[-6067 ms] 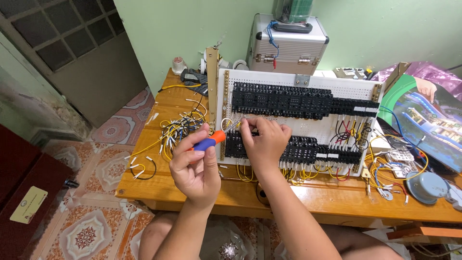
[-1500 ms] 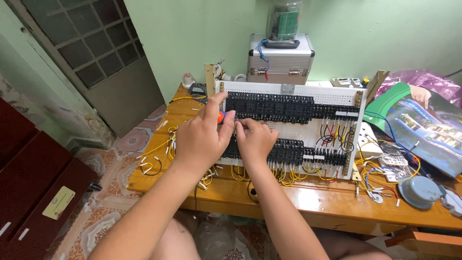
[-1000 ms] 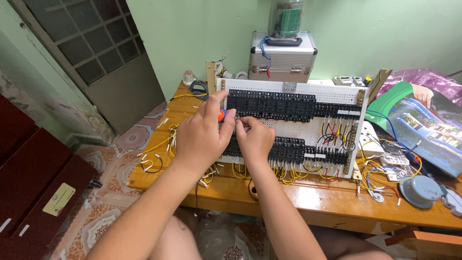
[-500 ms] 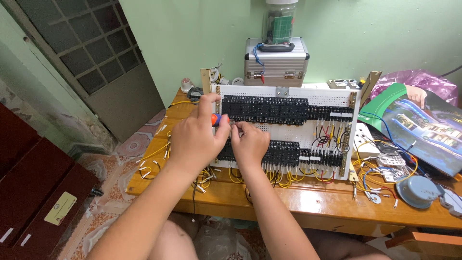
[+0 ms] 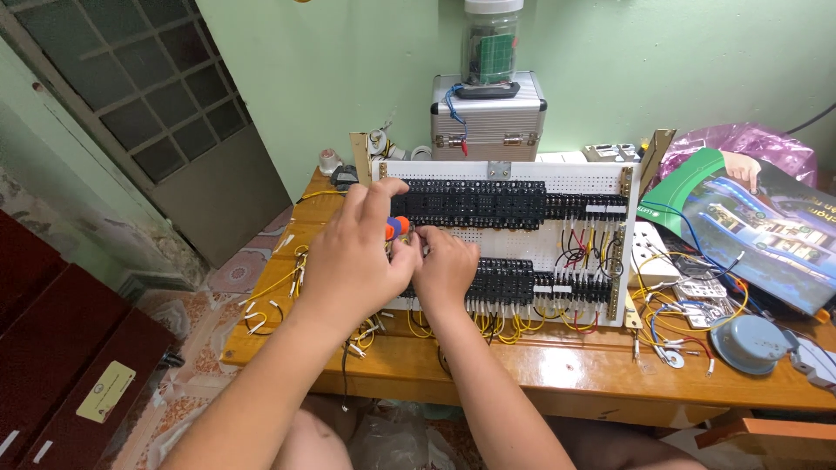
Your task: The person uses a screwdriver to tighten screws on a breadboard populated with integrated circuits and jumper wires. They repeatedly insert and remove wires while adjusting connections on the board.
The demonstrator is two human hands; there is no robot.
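Fingers (image 5: 394,205) around orange screwdriver (image 5: 396,228) at panel (image 5: 557,252)

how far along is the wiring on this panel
Seemingly partway. Done: the right part of the white panel already carries red, black and yellow wires between its black terminal rows. In hand: the left hand holds an orange-handled screwdriver at the left end, the right hand beside it. Left: loose yellow wires lie on the table.

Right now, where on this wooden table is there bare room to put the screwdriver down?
Bare table runs along the front edge, between the white panel and the person. It is crowded left of the panel with yellow wires, and right with parts.
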